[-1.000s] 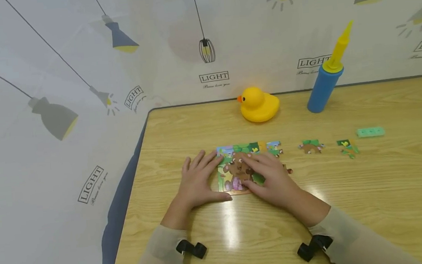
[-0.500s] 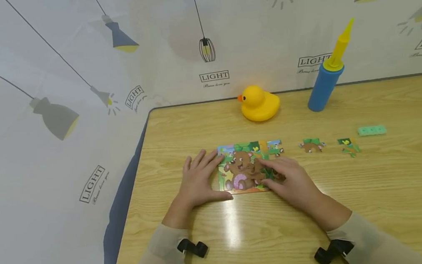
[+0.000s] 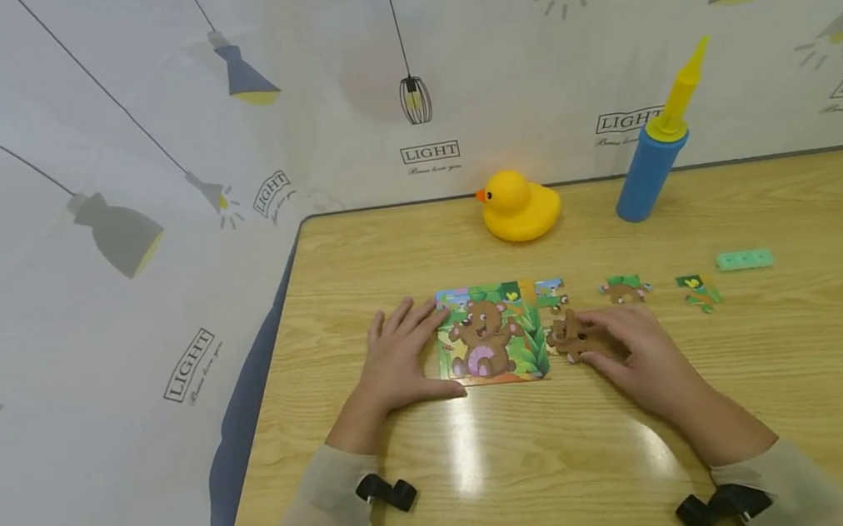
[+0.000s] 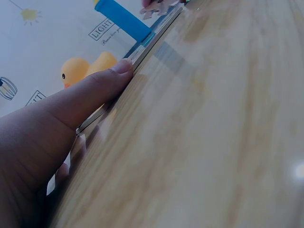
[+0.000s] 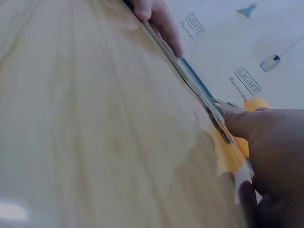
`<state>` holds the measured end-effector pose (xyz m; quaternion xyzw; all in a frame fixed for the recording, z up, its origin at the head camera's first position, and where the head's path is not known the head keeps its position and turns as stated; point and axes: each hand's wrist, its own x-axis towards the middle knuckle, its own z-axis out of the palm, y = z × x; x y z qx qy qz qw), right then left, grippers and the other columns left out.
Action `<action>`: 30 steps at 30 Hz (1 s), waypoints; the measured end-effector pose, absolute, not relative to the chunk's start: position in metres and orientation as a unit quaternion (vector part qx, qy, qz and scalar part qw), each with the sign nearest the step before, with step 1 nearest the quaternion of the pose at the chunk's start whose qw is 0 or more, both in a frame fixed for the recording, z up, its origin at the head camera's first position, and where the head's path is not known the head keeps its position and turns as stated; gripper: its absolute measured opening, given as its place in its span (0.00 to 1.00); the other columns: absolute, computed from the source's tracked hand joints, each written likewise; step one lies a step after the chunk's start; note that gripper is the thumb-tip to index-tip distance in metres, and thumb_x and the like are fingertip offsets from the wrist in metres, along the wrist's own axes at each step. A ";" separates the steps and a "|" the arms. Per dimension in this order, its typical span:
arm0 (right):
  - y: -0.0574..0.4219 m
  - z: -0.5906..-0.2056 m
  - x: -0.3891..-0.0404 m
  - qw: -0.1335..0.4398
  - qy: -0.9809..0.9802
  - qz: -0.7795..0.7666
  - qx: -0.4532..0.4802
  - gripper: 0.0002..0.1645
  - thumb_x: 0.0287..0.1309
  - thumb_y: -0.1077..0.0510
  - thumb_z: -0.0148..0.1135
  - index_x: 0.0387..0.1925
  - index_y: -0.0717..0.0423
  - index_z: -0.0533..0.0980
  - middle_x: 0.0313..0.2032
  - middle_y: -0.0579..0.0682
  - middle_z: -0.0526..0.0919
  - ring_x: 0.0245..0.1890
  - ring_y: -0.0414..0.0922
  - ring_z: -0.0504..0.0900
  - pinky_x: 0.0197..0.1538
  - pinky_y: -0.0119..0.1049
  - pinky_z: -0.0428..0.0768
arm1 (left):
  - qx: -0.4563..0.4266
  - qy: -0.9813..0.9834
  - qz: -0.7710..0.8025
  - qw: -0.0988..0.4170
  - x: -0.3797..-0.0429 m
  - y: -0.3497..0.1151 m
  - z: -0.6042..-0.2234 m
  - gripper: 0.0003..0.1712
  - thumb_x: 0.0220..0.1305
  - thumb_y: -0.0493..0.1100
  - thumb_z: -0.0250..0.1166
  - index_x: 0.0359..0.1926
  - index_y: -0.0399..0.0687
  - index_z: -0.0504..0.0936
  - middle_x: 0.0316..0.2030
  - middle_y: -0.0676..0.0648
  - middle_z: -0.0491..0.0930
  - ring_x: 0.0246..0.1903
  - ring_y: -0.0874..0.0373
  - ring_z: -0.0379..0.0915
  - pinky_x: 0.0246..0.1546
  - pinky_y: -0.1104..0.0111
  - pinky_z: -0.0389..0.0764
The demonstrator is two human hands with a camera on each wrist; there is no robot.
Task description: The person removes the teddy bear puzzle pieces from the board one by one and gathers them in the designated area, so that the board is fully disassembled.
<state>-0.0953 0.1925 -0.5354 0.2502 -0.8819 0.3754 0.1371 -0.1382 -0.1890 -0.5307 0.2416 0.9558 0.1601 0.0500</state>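
Observation:
A bear puzzle board lies flat on the wooden table in the head view. My left hand rests at its left side, fingers spread along the edge and thumb at the near-left corner. Just beyond the board's right edge, my right hand pinches a brown jigsaw piece between thumb and index finger. That piece overlaps another one beside the board. The right wrist view shows the right thumb at the piece's edge, with the left hand farther along the board.
Loose jigsaw pieces lie at the board's upper right, then farther right and beyond. A mint-green block sits right of them. Behind stand a yellow rubber duck and a blue hand pump, near the printed wall cloth.
My right hand has slid right, off the board, taking the brown jigsaw piece along. More of the bear picture and green leaves now shows. My left hand stays in place.

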 end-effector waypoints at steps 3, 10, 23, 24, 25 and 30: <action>0.203 -0.536 -0.093 0.135 -0.881 0.373 0.256 0.36 0.47 0.69 0.85 0.60 0.59 0.83 0.59 0.59 0.83 0.60 0.62 0.74 0.63 0.58 0.64 | 0.242 0.956 0.161 0.051 -0.138 -0.189 -0.531 0.73 0.41 0.85 0.74 0.85 0.68 0.58 0.85 0.59 0.50 0.84 0.48 0.36 0.77 0.36 0.33; 0.224 -0.537 -0.084 0.121 -0.889 0.374 0.235 0.36 0.45 0.70 0.84 0.60 0.61 0.83 0.61 0.61 0.79 0.61 0.65 0.71 0.58 0.57 0.63 | 0.245 0.954 0.163 0.051 -0.139 -0.189 -0.532 0.73 0.41 0.85 0.74 0.85 0.67 0.58 0.85 0.58 0.50 0.84 0.48 0.36 0.77 0.35 0.34; 0.228 -0.530 -0.082 0.088 -0.904 0.375 0.183 0.29 0.57 0.67 0.78 0.61 0.68 0.81 0.61 0.64 0.79 0.63 0.67 0.70 0.57 0.61 0.66 | 0.244 0.954 0.166 0.053 -0.137 -0.190 -0.530 0.73 0.42 0.84 0.75 0.85 0.66 0.59 0.85 0.57 0.50 0.84 0.46 0.37 0.77 0.34 0.33; 0.228 -0.530 -0.082 0.088 -0.905 0.374 0.182 0.29 0.57 0.67 0.78 0.60 0.68 0.81 0.61 0.64 0.79 0.63 0.67 0.70 0.57 0.61 0.66 | 0.245 0.954 0.166 0.051 -0.137 -0.189 -0.530 0.73 0.42 0.84 0.75 0.85 0.66 0.59 0.85 0.57 0.51 0.84 0.46 0.37 0.77 0.34 0.34; 0.229 -0.530 -0.081 0.090 -0.905 0.374 0.181 0.29 0.57 0.67 0.78 0.60 0.69 0.81 0.60 0.65 0.79 0.63 0.67 0.70 0.57 0.61 0.66 | 0.245 0.954 0.165 0.050 -0.137 -0.189 -0.530 0.73 0.42 0.84 0.75 0.85 0.66 0.59 0.85 0.57 0.51 0.84 0.46 0.37 0.77 0.34 0.34; 0.236 -0.532 -0.082 0.113 -0.906 0.365 0.182 0.27 0.54 0.68 0.78 0.57 0.69 0.82 0.58 0.68 0.79 0.60 0.68 0.71 0.58 0.65 0.65 | 0.246 0.954 0.164 0.047 -0.137 -0.190 -0.530 0.73 0.42 0.84 0.75 0.85 0.66 0.59 0.85 0.57 0.51 0.84 0.47 0.37 0.77 0.34 0.34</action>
